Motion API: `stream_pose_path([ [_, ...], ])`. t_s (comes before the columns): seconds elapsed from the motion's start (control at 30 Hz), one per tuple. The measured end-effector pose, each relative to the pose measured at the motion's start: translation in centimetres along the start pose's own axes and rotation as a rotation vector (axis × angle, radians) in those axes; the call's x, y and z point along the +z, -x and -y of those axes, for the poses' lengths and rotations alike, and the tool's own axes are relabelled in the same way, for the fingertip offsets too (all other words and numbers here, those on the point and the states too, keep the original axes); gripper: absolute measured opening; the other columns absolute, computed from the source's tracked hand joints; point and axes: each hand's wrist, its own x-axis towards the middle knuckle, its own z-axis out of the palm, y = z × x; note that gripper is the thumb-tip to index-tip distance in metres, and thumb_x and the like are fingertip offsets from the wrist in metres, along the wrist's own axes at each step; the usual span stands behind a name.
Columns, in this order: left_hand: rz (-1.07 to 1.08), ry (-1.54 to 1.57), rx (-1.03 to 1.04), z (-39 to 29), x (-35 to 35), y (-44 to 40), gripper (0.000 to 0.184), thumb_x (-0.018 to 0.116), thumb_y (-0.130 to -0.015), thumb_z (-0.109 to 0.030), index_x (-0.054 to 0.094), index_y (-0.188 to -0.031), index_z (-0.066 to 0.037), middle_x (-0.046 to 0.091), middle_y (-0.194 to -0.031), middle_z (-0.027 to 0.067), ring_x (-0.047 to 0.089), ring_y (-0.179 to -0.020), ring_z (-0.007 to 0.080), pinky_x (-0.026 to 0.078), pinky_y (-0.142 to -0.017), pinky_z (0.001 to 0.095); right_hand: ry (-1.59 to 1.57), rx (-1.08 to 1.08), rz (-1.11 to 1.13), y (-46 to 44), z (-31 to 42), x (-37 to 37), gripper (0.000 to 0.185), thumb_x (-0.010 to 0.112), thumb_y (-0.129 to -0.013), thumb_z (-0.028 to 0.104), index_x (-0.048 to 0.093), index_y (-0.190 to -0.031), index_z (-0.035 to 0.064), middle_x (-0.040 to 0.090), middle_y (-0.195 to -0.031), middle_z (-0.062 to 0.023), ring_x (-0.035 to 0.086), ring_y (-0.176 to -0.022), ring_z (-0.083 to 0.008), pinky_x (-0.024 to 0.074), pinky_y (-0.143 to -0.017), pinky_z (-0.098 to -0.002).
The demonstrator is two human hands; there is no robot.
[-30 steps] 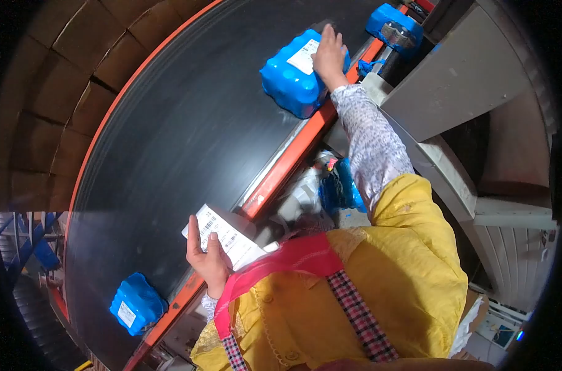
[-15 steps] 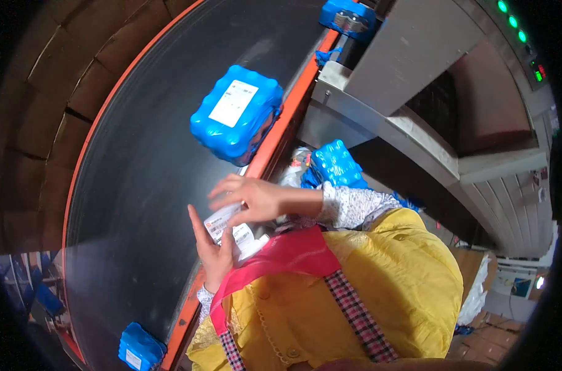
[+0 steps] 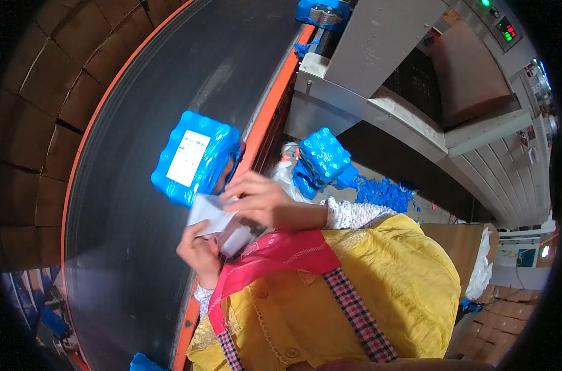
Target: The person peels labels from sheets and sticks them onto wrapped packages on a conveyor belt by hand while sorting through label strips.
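Observation:
A white label (image 3: 211, 214) spans the gap between my hands, its blank side facing up. My right hand (image 3: 256, 198) reaches in from the right, its fingers closed on the label's upper edge. Below it, my left hand (image 3: 200, 252) pinches the label's lower edge between thumb and fingers. More white label strip (image 3: 236, 238) hangs under my right hand against the pink apron; its shape is blurred. Just beyond my hands, a blue shrink-wrapped pack (image 3: 225, 139) on the black conveyor belt (image 3: 132, 204) has a printed label on top.
An orange rail (image 3: 287, 71) edges the belt. At right stands a grey machine (image 3: 380, 49) with a lit panel. Another wrapped pack (image 3: 325, 154) lies below the rail near blue plastic scraps (image 3: 385, 195). Stacked cartons (image 3: 52, 80) line the far left. A further pack (image 3: 323, 13) is at the top.
The labelled pack has shifted down and left in view, closer to my hands. My right fingers have closed on the label, which now shows its blank side. The bottom-left pack is mostly out of view.

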Motion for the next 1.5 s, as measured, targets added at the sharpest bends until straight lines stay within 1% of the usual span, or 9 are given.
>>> stream_pose_path([
  [0.13,-0.508,0.065,-0.139,0.9,-7.9,0.0,0.019,0.055,-0.090,-0.012,0.059,-0.097,0.004,0.061,-0.087,0.0076,0.054,-0.069,0.0094,0.042,-0.058,0.0213,-0.088,0.676,-0.459,-1.0,1.3,-3.0,0.018,0.057,-0.089,0.014,0.066,-0.090,-0.0021,0.067,-0.084,-0.0065,0.060,-0.077,-0.0119,0.0488,-0.071,-0.0253],
  [0.4,-0.754,-0.228,0.076,-4.0,-10.4,-1.9,0.037,0.054,-0.086,0.001,0.050,-0.122,0.008,0.049,-0.130,0.0201,0.046,-0.121,0.0259,0.034,-0.101,0.0344,-0.659,0.613,-0.851,-7.9,-28.7,-14.2,0.017,0.056,-0.085,0.013,0.060,-0.095,0.0000,0.063,-0.087,-0.0059,0.061,-0.077,-0.0159,0.0483,-0.070,-0.0304],
  [0.5,-0.356,-0.797,0.672,-1.4,-11.1,-4.7,0.035,0.049,-0.092,-0.010,0.049,-0.123,0.006,0.049,-0.127,0.0187,0.047,-0.118,0.0258,0.039,-0.097,0.0353,-0.617,0.659,-1.145,-12.7,-43.3,-21.5,0.026,0.060,-0.079,0.021,0.064,-0.096,0.0027,0.055,-0.071,0.0005,0.044,-0.049,-0.0069,0.0306,-0.037,-0.0228],
  [0.63,-1.027,-0.676,0.232,-2.7,-2.8,-12.2,0.041,0.057,-0.078,-0.031,0.066,-0.090,0.007,0.047,-0.055,0.0030,0.033,-0.047,0.0093,0.023,-0.045,0.0264,-0.478,0.638,-1.305,-15.7,-54.1,-33.3,0.021,0.059,-0.085,0.024,0.058,-0.079,0.0039,0.064,-0.077,-0.0093,0.062,-0.058,-0.0191,0.0482,-0.046,-0.0334],
  [0.93,-0.726,-1.131,0.648,1.3,0.7,-20.6,0.031,0.058,-0.085,-0.020,0.062,-0.097,0.008,0.060,-0.083,0.0133,0.056,-0.076,0.0177,0.044,-0.064,0.0286,-0.318,0.898,-1.196,-12.3,-63.6,-49.2,0.060,0.052,-0.083,0.060,0.057,-0.112,0.0076,0.067,-0.096,-0.0076,0.066,-0.066,-0.0191,0.0404,-0.038,-0.0276],
  [1.03,-0.743,-0.580,-0.382,-2.3,2.5,-23.1,0.036,0.051,-0.093,-0.021,0.050,-0.120,0.003,0.054,-0.114,0.0191,0.055,-0.098,0.0247,0.043,-0.091,0.0407,-0.226,0.667,-1.469,-13.5,-66.4,-46.8,0.058,0.054,-0.083,0.053,0.052,-0.116,0.0049,0.063,-0.104,-0.0112,0.066,-0.076,-0.0251,0.0534,-0.057,-0.0378],
  [1.17,-0.724,-0.328,-0.231,0.9,2.5,-24.1,0.035,0.049,-0.093,-0.017,0.051,-0.120,0.006,0.053,-0.120,0.0182,0.051,-0.108,0.0251,0.041,-0.094,0.0385,-0.474,0.502,-1.544,-18.9,-63.0,-38.4,0.029,0.052,-0.088,0.027,0.057,-0.100,0.0014,0.063,-0.094,-0.0125,0.065,-0.077,-0.0282,0.0535,-0.069,-0.0409],
  [1.27,-0.667,-0.412,-0.067,0.4,4.2,-25.2,0.035,0.047,-0.093,-0.018,0.054,-0.117,0.006,0.053,-0.121,0.0178,0.050,-0.109,0.0246,0.040,-0.095,0.0387,-1.048,0.803,-0.919,-22.9,-58.8,-26.1,0.043,0.051,-0.087,0.034,0.050,-0.114,0.0012,0.062,-0.100,-0.0150,0.064,-0.088,-0.0306,0.0532,-0.077,-0.0456],
  [1.5,-0.752,-0.239,0.034,-1.2,1.6,-24.4,0.032,0.048,-0.094,-0.016,0.056,-0.115,0.006,0.057,-0.118,0.0133,0.052,-0.108,0.0220,0.040,-0.094,0.0355,-0.246,0.622,0.376,-30.3,-29.8,-11.5,0.066,0.063,-0.083,0.022,0.033,-0.140,0.0070,0.065,-0.080,-0.0098,0.063,-0.070,-0.0148,0.0496,-0.067,-0.0300],
])
